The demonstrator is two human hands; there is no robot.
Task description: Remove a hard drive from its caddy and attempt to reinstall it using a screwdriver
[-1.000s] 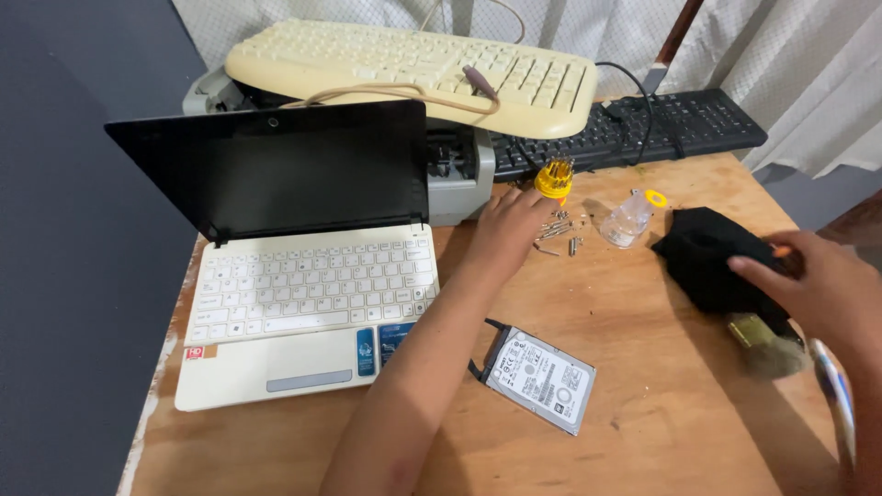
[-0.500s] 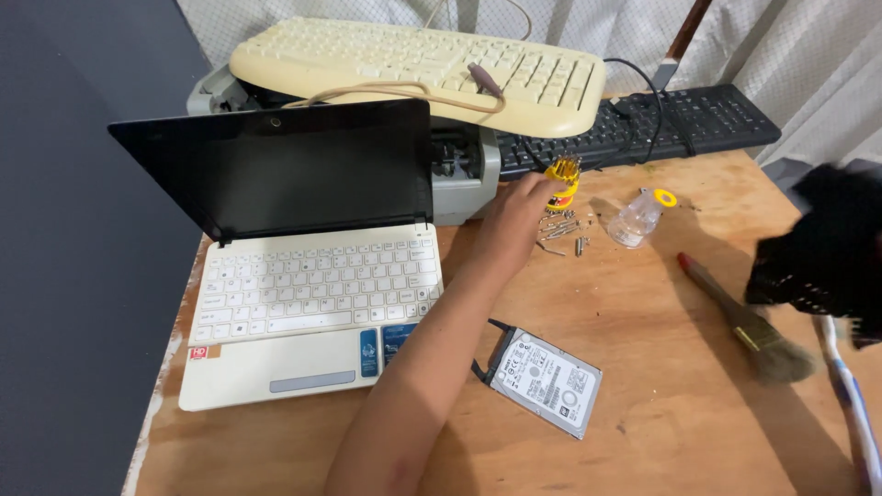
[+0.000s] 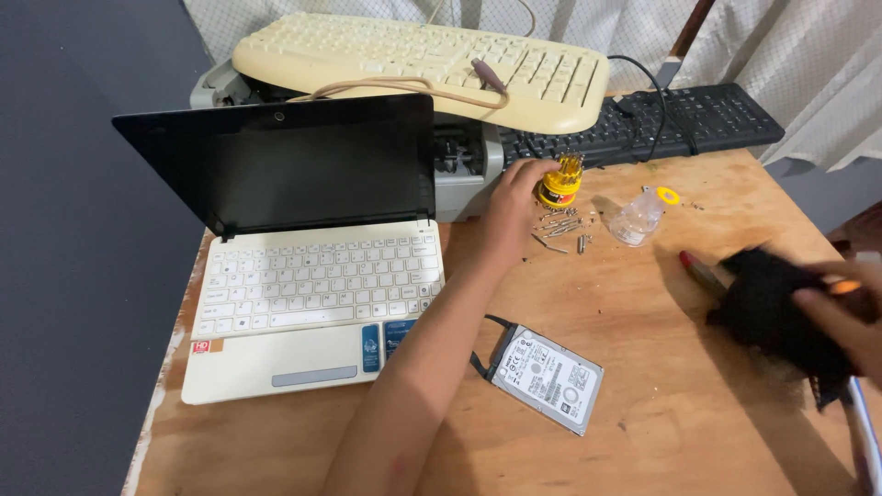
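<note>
My left hand (image 3: 508, 209) reaches across the wooden table (image 3: 661, 432) and lies with its fingers apart, fingertips right beside a yellow and black screwdriver bit holder (image 3: 560, 184). Loose screws (image 3: 560, 227) lie just right of that hand. At the right edge my right hand (image 3: 841, 321) grips a black cloth (image 3: 767, 308), blurred by motion. The cloth covers most of a brush; only its red handle tip (image 3: 695, 268) shows. A bare hard drive (image 3: 547, 378) lies by my left forearm. An open white netbook (image 3: 312, 294) stands to the left.
A clear plastic bag (image 3: 636, 220) and a yellow ring (image 3: 668, 195) lie past the screws. A cream keyboard (image 3: 413, 60) rests on a grey machine (image 3: 469, 170) behind the netbook. A black keyboard (image 3: 707, 119) lies at the back right. A metal rod (image 3: 862, 432) is at the right edge.
My right hand lifted the black cloth off the table, baring a brush, then brought it down over the brush again. My left hand crept closer to the bit holder.
</note>
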